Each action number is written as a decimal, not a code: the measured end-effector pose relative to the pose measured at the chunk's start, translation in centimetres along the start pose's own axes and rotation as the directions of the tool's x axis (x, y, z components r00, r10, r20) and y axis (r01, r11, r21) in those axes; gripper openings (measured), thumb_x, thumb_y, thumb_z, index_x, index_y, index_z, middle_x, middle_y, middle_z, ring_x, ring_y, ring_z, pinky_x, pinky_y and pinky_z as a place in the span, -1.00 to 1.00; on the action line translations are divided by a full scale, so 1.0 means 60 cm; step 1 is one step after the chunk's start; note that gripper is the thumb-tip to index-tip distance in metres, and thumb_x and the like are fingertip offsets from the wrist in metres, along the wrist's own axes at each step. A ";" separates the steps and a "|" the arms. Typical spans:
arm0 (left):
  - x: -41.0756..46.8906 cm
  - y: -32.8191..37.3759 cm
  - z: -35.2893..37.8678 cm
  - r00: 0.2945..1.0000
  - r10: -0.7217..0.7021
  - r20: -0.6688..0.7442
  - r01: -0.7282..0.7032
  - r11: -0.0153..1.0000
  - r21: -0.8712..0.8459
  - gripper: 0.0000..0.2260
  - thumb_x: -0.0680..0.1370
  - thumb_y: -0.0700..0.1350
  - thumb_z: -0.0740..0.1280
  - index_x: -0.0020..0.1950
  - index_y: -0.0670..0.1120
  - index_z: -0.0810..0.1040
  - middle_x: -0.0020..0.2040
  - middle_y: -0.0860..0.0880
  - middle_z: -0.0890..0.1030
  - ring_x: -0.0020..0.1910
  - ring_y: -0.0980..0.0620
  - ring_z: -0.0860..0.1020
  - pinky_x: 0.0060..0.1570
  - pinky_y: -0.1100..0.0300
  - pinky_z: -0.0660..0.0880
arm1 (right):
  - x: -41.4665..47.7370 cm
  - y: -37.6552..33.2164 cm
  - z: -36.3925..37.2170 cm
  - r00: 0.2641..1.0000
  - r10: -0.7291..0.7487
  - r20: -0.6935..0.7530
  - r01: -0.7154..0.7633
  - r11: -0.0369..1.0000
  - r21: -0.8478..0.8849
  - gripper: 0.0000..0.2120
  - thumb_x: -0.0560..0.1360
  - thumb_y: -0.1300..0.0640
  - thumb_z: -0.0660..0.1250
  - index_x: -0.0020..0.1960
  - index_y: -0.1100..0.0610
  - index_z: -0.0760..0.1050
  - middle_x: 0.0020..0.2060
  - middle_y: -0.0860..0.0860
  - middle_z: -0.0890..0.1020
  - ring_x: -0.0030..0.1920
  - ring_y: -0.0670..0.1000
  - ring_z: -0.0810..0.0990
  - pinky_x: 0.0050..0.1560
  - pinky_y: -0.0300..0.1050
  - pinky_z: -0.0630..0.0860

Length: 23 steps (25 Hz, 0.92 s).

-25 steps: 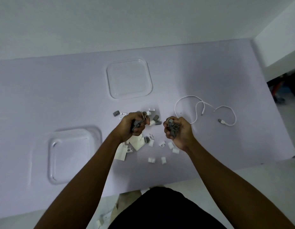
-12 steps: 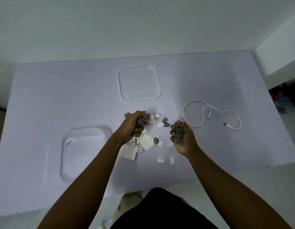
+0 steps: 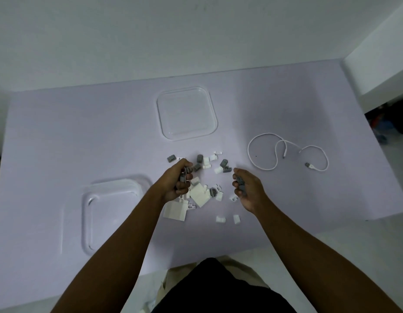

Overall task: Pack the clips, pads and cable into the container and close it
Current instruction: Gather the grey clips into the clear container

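Several grey and white clips [image 3: 225, 166] lie scattered at the table's middle, with white pads [image 3: 175, 210] among them. My left hand [image 3: 176, 184] is closed around a few grey clips over the left side of the pile. My right hand [image 3: 247, 188] cups several grey clips in its curled fingers, just right of the pile. A white cable [image 3: 264, 167] lies looped to the right. The clear container [image 3: 87, 213] sits empty at the left, and its clear lid [image 3: 215, 123] lies flat behind the pile.
The table [image 3: 83, 132] is pale lilac, with its front edge close to my body. A white wall runs behind it, and the floor drops away at the right edge.
My hands have drifted apart. The right hand has loosened from a tight fist into a cupped hold on its clips; the left still grips its clips.
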<state>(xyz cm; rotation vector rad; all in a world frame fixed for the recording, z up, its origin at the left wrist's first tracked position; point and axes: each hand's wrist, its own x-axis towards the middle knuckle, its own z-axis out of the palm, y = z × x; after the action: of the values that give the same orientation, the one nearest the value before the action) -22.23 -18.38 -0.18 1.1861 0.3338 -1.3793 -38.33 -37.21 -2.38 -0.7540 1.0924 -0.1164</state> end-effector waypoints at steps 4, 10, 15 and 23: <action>0.026 0.002 0.013 0.987 0.025 -0.157 -0.002 0.989 0.145 -0.83 0.47 -0.08 0.31 -0.29 -0.06 0.39 -0.42 -0.03 0.36 -0.61 0.08 0.17 -0.57 0.33 0.09 | 0.023 -0.002 -0.002 0.994 -0.083 -0.068 0.063 0.967 -0.247 -0.92 0.49 0.20 0.45 -0.14 0.20 0.59 -0.33 0.10 0.55 -0.46 -0.02 0.44 -0.49 -0.20 0.27; 0.081 0.007 0.035 0.854 0.501 -0.140 0.028 0.225 0.974 -0.73 0.55 0.08 0.28 0.04 -0.12 0.49 -0.15 -0.08 0.58 -0.18 -0.09 0.55 -0.21 0.13 0.40 | 0.079 0.013 -0.011 0.878 -0.459 0.136 0.360 0.446 -0.819 -0.85 0.41 0.09 0.51 -0.04 0.05 0.62 -0.23 -0.01 0.69 -0.29 -0.02 0.62 -0.22 -0.13 0.57; 0.119 0.005 0.037 0.868 0.495 -0.035 0.053 -0.023 0.998 -0.69 0.57 -0.01 0.24 0.20 -0.18 0.37 -0.06 -0.20 0.62 -0.12 -0.21 0.61 -0.25 0.11 0.40 | 0.110 0.018 -0.002 0.892 -0.397 0.217 0.333 0.252 -0.909 -0.67 0.42 0.06 0.50 0.14 -0.02 0.50 -0.02 0.05 0.71 -0.04 0.07 0.69 0.01 -0.02 0.63; 0.149 -0.007 0.021 0.889 0.451 -0.080 0.104 -0.029 0.994 -0.67 0.58 0.00 0.24 0.27 -0.16 0.42 0.05 -0.21 0.62 0.01 -0.22 0.60 -0.13 0.06 0.46 | 0.126 0.028 -0.006 0.902 -0.407 0.142 0.294 0.340 -0.893 -0.81 0.45 0.04 0.50 -0.10 0.10 0.53 -0.26 0.01 0.62 -0.26 0.01 0.57 -0.24 -0.15 0.48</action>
<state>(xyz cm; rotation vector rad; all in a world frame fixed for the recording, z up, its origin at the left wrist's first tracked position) -20.92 -24.34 -6.84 2.6839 -0.8078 -0.9533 -35.47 -39.45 -9.21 -2.0340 1.0270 0.0975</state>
